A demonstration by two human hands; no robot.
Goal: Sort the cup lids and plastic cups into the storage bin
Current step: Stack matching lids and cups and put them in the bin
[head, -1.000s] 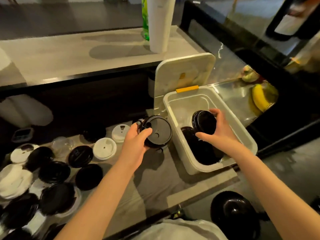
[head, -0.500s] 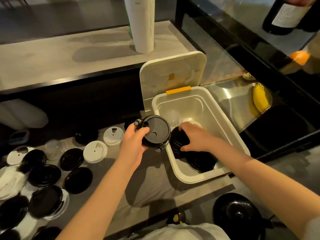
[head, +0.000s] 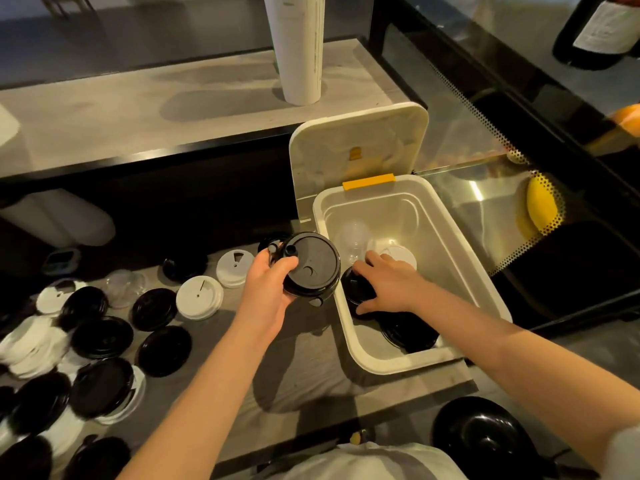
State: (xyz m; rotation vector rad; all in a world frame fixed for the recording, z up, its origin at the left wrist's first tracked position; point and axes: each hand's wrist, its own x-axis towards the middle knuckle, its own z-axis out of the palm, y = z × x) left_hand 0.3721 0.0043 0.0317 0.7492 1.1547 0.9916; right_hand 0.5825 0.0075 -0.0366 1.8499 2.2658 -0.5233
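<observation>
A white storage bin (head: 471, 268) stands open on the grey table, its hinged cover (head: 356, 147) tipped up behind it. My left hand (head: 268, 289) grips a stack of black cup lids (head: 311, 266) just left of the bin's rim. My right hand (head: 388, 287) reaches down inside the bin and holds a black lid (head: 356, 289) against the left wall. More black lids (head: 408, 332) lie on the bin floor, with a white lid (head: 401, 254) and a clear plastic cup (head: 353, 237) further back.
Several black lids (head: 102, 337) and white lids (head: 199, 296) lie spread over the table's left half, with clear lids (head: 126, 285) among them. A tall white cup stack (head: 299, 46) stands on the raised counter. A glass display case (head: 540, 209) sits to the right, a black bowl (head: 485, 438) below.
My right hand has gone down into the bin with its black lid, from above the rim to the left wall near the floor. My left hand keeps its lid stack.
</observation>
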